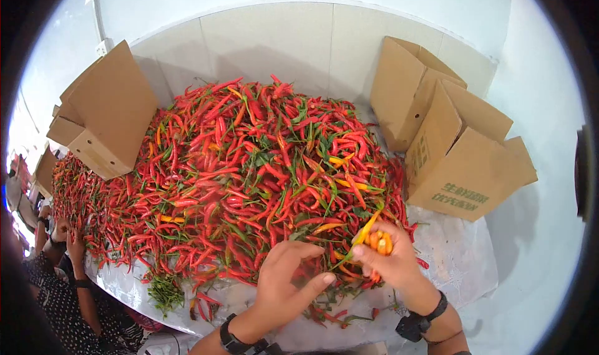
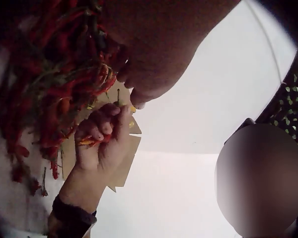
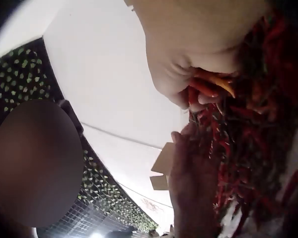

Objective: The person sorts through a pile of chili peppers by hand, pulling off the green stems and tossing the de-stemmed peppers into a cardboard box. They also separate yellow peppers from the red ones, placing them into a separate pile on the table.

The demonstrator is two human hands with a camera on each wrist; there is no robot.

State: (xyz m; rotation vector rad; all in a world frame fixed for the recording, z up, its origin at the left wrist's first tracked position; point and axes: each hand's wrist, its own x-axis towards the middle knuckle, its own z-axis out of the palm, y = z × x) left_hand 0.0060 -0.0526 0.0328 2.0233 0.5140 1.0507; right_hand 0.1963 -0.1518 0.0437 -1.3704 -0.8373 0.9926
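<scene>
A person's left hand [image 1: 288, 279], fingers loosely spread and holding nothing, rests on the near edge of a heap of red chilies [image 1: 243, 161]. The right hand [image 1: 387, 261], just beside it, is closed around a bunch of orange chilies [image 1: 378, 241] held just above the pile. The heap covers a white surface [image 1: 458, 255]. Cardboard boxes [image 1: 462, 161] stand at its far right and another box [image 1: 109, 115] at the far left, against a pale wall [image 1: 281, 37].

Bright daylight, fisheye vignette, blurry wrist views
</scene>
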